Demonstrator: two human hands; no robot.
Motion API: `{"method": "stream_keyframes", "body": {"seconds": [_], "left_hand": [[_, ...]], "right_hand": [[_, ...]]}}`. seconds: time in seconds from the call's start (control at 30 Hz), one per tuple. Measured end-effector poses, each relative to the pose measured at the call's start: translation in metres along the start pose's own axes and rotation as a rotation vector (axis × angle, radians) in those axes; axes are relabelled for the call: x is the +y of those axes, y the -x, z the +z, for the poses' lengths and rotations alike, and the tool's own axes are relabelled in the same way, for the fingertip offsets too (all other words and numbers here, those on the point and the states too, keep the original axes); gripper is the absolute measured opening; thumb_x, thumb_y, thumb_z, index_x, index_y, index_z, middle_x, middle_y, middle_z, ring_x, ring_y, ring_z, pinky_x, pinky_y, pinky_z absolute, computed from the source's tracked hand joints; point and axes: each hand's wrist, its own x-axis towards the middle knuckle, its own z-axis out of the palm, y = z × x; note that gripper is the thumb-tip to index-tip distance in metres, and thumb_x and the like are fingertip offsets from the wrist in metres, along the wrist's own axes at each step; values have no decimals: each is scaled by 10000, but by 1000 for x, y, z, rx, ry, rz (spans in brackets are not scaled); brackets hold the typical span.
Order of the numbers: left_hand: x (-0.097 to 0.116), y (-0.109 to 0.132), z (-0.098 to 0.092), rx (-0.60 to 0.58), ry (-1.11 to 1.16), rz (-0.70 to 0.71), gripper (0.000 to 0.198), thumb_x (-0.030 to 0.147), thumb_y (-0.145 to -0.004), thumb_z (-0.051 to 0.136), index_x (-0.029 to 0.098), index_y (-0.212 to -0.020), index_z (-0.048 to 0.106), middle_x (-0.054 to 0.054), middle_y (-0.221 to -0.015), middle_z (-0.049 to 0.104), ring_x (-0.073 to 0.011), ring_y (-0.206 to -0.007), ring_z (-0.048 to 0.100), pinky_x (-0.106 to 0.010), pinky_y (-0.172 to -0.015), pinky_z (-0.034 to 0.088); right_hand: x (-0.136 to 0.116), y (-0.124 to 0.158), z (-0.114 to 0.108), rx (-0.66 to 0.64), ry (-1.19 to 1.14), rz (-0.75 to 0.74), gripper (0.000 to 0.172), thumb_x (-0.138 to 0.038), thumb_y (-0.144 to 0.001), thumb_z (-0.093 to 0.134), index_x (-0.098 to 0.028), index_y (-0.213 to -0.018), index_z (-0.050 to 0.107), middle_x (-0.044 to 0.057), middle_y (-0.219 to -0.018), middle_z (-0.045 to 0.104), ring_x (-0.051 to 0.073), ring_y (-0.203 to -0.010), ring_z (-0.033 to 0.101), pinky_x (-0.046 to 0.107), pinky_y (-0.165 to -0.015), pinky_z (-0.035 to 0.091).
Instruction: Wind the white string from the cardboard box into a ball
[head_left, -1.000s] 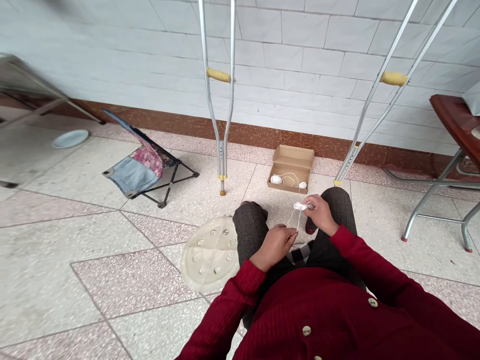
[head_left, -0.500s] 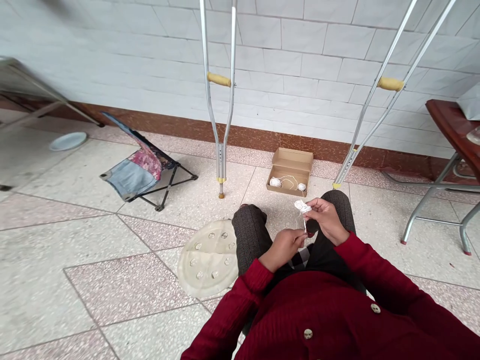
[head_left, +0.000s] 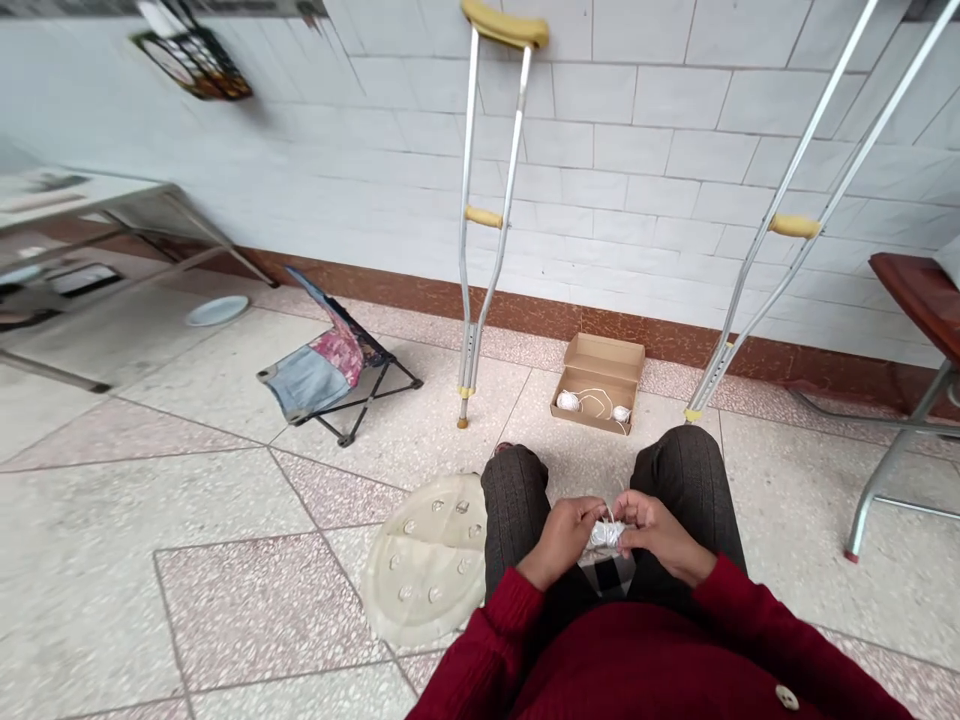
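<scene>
The tiled floor [head_left: 90, 520] and white-tiled wall [head_left: 660, 130] formed the background. A small white string ball [head_left: 606, 534] was grasped between the left hand [head_left: 562, 540] and right hand [head_left: 660, 535], fingers closed around it, and held over the lap [head_left: 690, 490], apparently to keep the string off the floor. An open cardboard box [head_left: 600, 355] was set beyond the feet, with two more string balls [head_left: 568, 401] inside. Crutches [head_left: 465, 300] stood near the wall.

**Deep red ribbed cardigan [head_left: 630, 665] over dark flecked trousers [head_left: 688, 490]**
A round, pale button [head_left: 787, 697] sits toward five o'clock in view; black-and-white checked cloth [head_left: 609, 575] shows at twelve o'clock above the cardigan's hem.
</scene>
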Motion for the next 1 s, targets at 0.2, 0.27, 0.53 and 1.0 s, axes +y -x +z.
{"method": "stream_keyframes", "body": {"seconds": [0.2,0.27,0.53,1.0], "left_hand": [[-32,10,41,-26,482,-283,404,502,-761,530,154,-557,550,-14,-517,548,-140,-463,507,-241,-465,341],[-42,13,47,-14,528,-301,443,551,-736,544,148,-554,563,-23,-522,560,-144,-459,515,-248,-467,354],[-85,17,59,20,282,-311,379,463,-703,534,143,-501,513,29,-503,418,-108,-528,380,-236,-507,260],[-71,12,57,-85,437,-311,470,532,-790,497,128,-574,604,-2,-522,529,-107,-472,457,-217,-481,328]], "right_hand": [[36,6,2,-15,-44,19,441,-233,-629,709,-213,-1040,550,0,-770,658,150,-585,612,220,-475,435],[48,4,2,-64,-12,15,495,-266,-620,706,-207,-1089,563,14,-789,660,164,-607,621,224,-473,433],[106,-15,-12,-75,166,144,368,-197,-518,604,-203,-879,673,12,-767,640,106,-508,505,236,-497,400],[63,-8,-11,-1,78,143,258,-206,-644,616,-206,-901,639,-5,-724,654,123,-503,540,241,-500,410]]}}
